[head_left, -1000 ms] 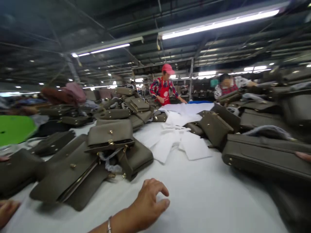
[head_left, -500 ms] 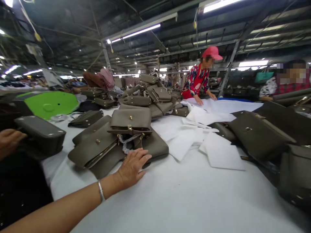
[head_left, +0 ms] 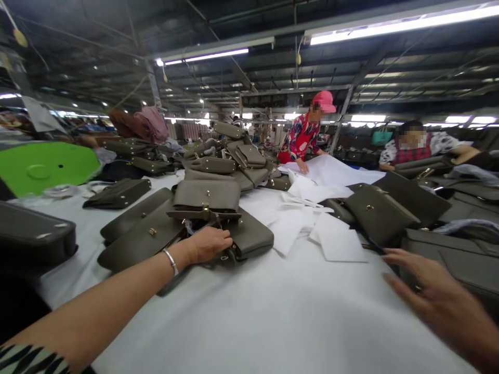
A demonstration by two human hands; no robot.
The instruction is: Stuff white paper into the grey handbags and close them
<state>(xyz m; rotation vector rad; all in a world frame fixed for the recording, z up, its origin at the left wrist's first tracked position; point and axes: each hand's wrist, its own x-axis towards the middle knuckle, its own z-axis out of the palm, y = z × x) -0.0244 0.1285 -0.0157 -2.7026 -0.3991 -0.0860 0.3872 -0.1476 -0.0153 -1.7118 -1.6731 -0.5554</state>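
My left hand [head_left: 209, 244], with a silver bracelet at the wrist, has its fingers curled over the front of a pile of olive-grey handbags. They close on a dark handbag [head_left: 226, 255] with small gold fittings; the exact hold is partly hidden. Just above it lies a handbag [head_left: 207, 196] with a gold clasp, and a flat handbag [head_left: 134, 236] spreads to the left. My right hand [head_left: 432, 288], smeared by motion, is at the right with thumb and fingers apart. Beside it is another olive-grey handbag [head_left: 454, 252]; contact cannot be made out.
White sheets [head_left: 337, 239] lie mid-table on the white cover [head_left: 265, 311]. More bags [head_left: 249, 156] are heaped behind. A green panel [head_left: 50, 166] and a boxy bag [head_left: 37, 234] are at left. Across the table, a person in a pink cap [head_left: 307, 130] handles white sheeting; another person [head_left: 415, 148] is at right.
My left hand's spread fingers have curled in at the pile. My right hand has come into view at the right. The view has turned right, and another hand at the left edge is gone.
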